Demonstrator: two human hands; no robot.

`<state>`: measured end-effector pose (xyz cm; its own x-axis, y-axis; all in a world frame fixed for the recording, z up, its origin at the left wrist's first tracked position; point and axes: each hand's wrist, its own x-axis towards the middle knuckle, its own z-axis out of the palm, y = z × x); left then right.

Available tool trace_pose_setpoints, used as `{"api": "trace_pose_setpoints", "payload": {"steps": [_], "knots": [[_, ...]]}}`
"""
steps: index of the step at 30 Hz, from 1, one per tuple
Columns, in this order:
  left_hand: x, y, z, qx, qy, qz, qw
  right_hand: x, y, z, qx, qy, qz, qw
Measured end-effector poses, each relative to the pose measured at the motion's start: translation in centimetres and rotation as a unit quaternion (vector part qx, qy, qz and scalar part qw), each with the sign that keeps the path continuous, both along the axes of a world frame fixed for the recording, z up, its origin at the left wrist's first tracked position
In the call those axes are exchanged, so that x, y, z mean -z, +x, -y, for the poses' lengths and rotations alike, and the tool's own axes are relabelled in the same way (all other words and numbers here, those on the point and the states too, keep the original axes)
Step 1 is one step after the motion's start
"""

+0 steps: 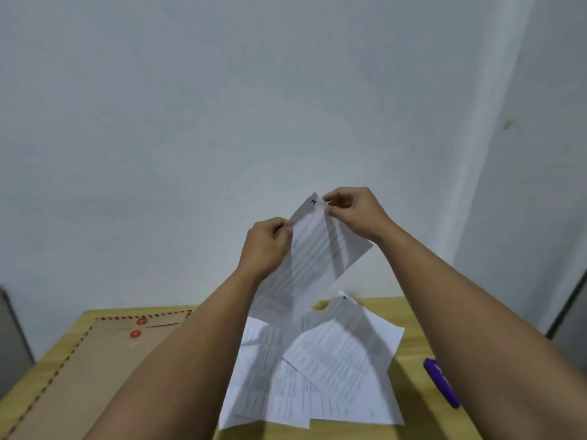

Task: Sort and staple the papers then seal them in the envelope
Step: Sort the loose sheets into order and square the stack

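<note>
a brown envelope (95, 360) with a red-and-dark striped border and two red string-tie discs lies flat at the left of a yellow wooden table (413, 369). at centre, the left hand (265, 246), fingers curled, pinches the left edge of a printed sheet (314, 252) held up in the air before a pale wall (222, 106); the right hand (352, 214) pinches the same sheet at its top edge, just beside a handwritten "1" in the corner. below, loose printed papers (317, 376) lie fanned and overlapping on the table, their fine print too blurred to read. at right, a purple stapler (441, 382) lies partly hidden by the right forearm.
</note>
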<state>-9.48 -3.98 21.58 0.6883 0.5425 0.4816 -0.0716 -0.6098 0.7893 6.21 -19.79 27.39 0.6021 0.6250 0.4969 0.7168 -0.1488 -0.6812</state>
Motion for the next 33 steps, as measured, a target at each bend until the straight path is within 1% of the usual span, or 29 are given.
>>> {"api": "trace_pose_setpoints", "payload": {"steps": [4,6,8,12,16,19,22,24,26,28,30,33], "knots": [[-2.8,-3.5,-0.4,-0.030,0.058,0.012,0.998,-1.1,-2.8,0.8,-0.012,0.031,-0.018,0.999],[-3.6,-4.9,-0.7,-0.034,0.097,-0.006,0.995,-0.8,-4.0,0.7,-0.021,0.046,-0.034,0.998],[-3.7,-5.8,-1.2,-0.035,0.116,-0.030,0.992,0.1,-4.7,0.0,-0.031,0.055,-0.053,0.997],[-1.6,-6.1,-2.8,-0.024,0.114,-0.059,0.991,3.2,-4.9,-1.9,-0.036,0.050,-0.104,0.993],[2.9,-5.0,-5.7,-0.021,0.104,-0.105,0.989,7.4,-3.5,-4.1,-0.026,0.022,-0.168,0.985],[7.0,-4.3,-8.2,-0.030,0.110,-0.144,0.983,12.1,-0.5,-5.8,0.023,-0.059,-0.170,0.983],[11.4,-3.8,-10.6,-0.044,0.107,-0.180,0.977,17.7,2.9,-7.2,0.067,-0.190,-0.143,0.969],[14.0,-3.6,-12.2,-0.049,0.105,-0.204,0.972,20.9,4.7,-8.1,0.072,-0.278,-0.123,0.950],[16.2,-3.2,-13.7,-0.052,0.098,-0.221,0.969,23.5,5.9,-9.0,0.058,-0.364,-0.113,0.923],[17.9,-2.8,-14.9,-0.053,0.086,-0.228,0.969,25.4,6.8,-9.7,0.047,-0.427,-0.110,0.896],[19.2,-2.2,-15.9,-0.055,0.076,-0.231,0.968,26.1,7.5,-10.4,0.050,-0.464,-0.094,0.879],[20.5,-1.5,-17.0,-0.054,0.067,-0.244,0.966,25.4,8.2,-11.5,0.046,-0.493,-0.070,0.866]]}}
